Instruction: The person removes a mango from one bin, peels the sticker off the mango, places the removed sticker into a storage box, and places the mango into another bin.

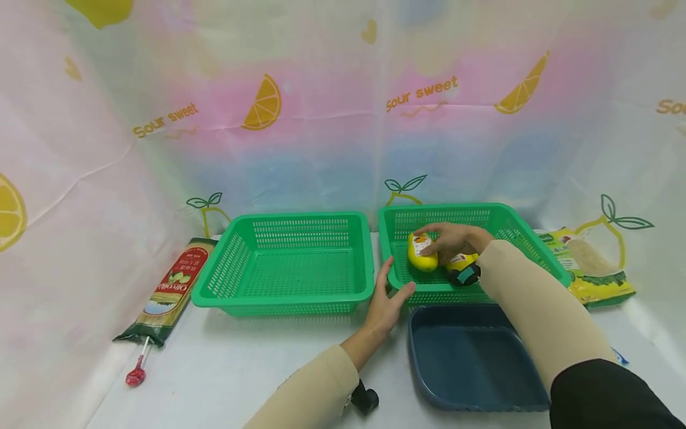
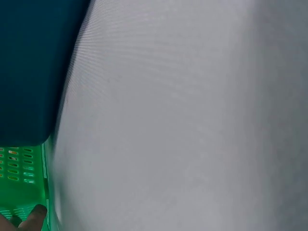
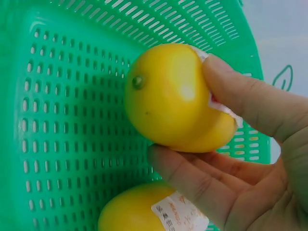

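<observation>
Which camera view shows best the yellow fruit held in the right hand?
The right wrist view: the yellow fruit fills the frame, gripped by the right hand. The head view shows it small. The left wrist view misses it.

A: Sleeves? Beige, snug, on left arm [image 1: 316, 393] and right arm [image 1: 536, 304].
B: Confirmed. Black cuff over upper right arm. Small black device [image 1: 365, 398] under left wrist. Bare hands.

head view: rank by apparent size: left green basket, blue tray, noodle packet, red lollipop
1. Empty green plastic mesh basket on the left
2. Dark blue plastic tray: nearer the camera and part hidden by the arm, so these two are unsure
3. Long noodle packet
4. Red lollipop
</observation>
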`<state>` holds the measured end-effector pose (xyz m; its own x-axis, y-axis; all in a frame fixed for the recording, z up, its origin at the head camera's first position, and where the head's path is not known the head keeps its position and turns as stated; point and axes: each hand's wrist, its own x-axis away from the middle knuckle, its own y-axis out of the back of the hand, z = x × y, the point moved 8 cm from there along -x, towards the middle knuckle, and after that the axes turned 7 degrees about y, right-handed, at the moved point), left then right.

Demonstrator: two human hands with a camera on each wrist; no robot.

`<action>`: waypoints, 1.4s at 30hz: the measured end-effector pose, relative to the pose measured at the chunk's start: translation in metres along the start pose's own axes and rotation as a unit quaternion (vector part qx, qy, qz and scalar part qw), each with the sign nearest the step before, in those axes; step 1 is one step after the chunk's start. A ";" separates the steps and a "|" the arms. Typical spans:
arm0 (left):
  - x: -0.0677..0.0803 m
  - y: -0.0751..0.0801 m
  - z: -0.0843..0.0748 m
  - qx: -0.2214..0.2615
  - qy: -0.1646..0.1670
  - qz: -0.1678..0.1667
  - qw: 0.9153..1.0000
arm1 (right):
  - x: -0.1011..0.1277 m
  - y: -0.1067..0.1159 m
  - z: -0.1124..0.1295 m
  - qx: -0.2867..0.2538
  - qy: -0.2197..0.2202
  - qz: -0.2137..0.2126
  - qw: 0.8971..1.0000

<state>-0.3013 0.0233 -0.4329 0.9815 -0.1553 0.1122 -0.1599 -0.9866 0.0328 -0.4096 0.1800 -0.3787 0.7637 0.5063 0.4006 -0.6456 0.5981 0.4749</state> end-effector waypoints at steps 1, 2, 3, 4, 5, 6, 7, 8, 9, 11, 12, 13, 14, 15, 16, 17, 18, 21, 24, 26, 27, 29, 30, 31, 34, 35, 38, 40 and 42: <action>0.000 0.000 0.000 0.004 0.002 0.001 1.000 | 0.001 0.000 0.000 -0.003 0.000 0.000 1.000; 0.000 0.000 0.000 0.009 0.003 0.002 1.000 | 0.002 0.001 0.001 -0.003 0.003 -0.001 1.000; 0.000 0.001 0.001 0.013 0.006 0.003 1.000 | 0.003 0.001 0.002 -0.005 0.004 -0.001 1.000; 0.000 0.001 0.001 0.017 0.008 0.004 1.000 | 0.004 0.001 0.003 -0.007 0.005 0.000 1.000; 0.001 0.002 0.001 0.021 0.010 0.005 1.000 | 0.006 0.001 0.005 -0.008 0.007 0.001 1.000; 0.001 0.003 0.001 0.024 0.011 0.006 1.000 | 0.007 0.001 0.007 -0.008 0.011 0.003 1.000; 0.001 0.004 0.001 0.026 0.011 0.008 1.000 | 0.009 0.001 0.009 -0.009 0.016 0.002 1.000; 0.000 0.004 0.002 0.026 0.011 0.009 1.000 | 0.010 0.001 0.011 -0.010 0.020 0.002 1.000; 0.000 0.005 0.002 0.026 0.013 0.009 1.000 | 0.012 0.002 0.013 -0.011 0.024 0.000 1.000; -0.001 0.006 0.002 0.027 0.015 0.011 0.999 | 0.015 0.003 0.019 -0.014 0.035 -0.002 0.999; -0.001 0.007 0.001 0.026 0.013 0.011 1.000 | 0.017 0.004 0.022 -0.017 0.040 -0.004 0.999; -0.002 0.007 0.001 0.025 0.012 0.011 1.000 | 0.019 0.004 0.024 -0.020 0.044 -0.005 0.999; -0.002 0.008 0.001 0.025 0.013 0.011 1.000 | 0.021 0.005 0.027 -0.024 0.047 -0.006 0.999; -0.002 0.008 0.001 0.025 0.014 0.010 1.000 | 0.023 0.006 0.029 -0.026 0.053 -0.006 0.998; -0.003 0.008 0.000 0.025 0.013 0.010 1.000 | 0.026 0.007 0.032 -0.029 0.057 -0.008 0.998; -0.003 0.008 0.000 0.023 0.011 0.009 1.000 | 0.028 0.008 0.034 -0.031 0.061 -0.009 0.998; -0.003 0.008 -0.001 0.021 0.008 0.009 1.000 | 0.031 0.009 0.037 -0.031 0.065 -0.011 0.997; -0.004 0.006 -0.001 0.015 0.009 0.013 1.000 | 0.040 0.011 0.042 -0.038 0.073 -0.020 0.996; -0.004 0.004 -0.002 0.010 0.007 0.018 1.000 | 0.050 0.011 0.047 -0.048 0.074 -0.029 0.996; -0.004 0.003 -0.002 0.010 0.006 0.019 1.000 | 0.056 0.010 0.049 -0.052 0.074 -0.034 0.995; -0.004 0.003 -0.002 0.012 0.004 0.020 1.000 | 0.059 0.009 0.050 -0.051 0.074 -0.035 0.995; -0.003 0.003 -0.002 0.014 0.005 0.020 1.000 | 0.065 0.007 0.053 -0.050 0.076 -0.035 0.995; -0.002 0.003 -0.002 0.016 0.005 0.020 1.000 | 0.067 0.005 0.054 -0.049 0.079 -0.034 0.995; -0.001 0.004 -0.002 0.017 0.005 0.021 1.000 | 0.070 0.003 0.055 -0.048 0.081 -0.032 0.995; 0.001 0.004 -0.001 0.019 0.008 0.024 0.999 | 0.080 -0.004 0.059 -0.049 0.084 -0.032 0.995; 0.001 0.003 -0.001 0.019 0.009 0.025 0.999 | 0.083 -0.007 0.061 -0.051 0.084 -0.032 0.995; 0.002 0.002 0.000 0.018 0.008 0.033 0.999 | 0.095 -0.016 0.064 -0.058 0.081 -0.038 0.994; 0.001 0.002 0.000 0.018 0.006 0.035 0.999 | 0.102 -0.023 0.067 -0.066 0.079 -0.043 0.994; 0.001 0.002 0.000 0.018 0.002 0.033 0.999 | 0.108 -0.030 0.069 -0.081 0.080 -0.047 0.992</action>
<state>-0.3009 0.0213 -0.4325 0.9685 -0.2198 0.1172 -0.2201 -0.9754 -0.0106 -0.3076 0.1733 -0.2957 0.8183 0.5289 0.2248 -0.5740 0.7318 0.3674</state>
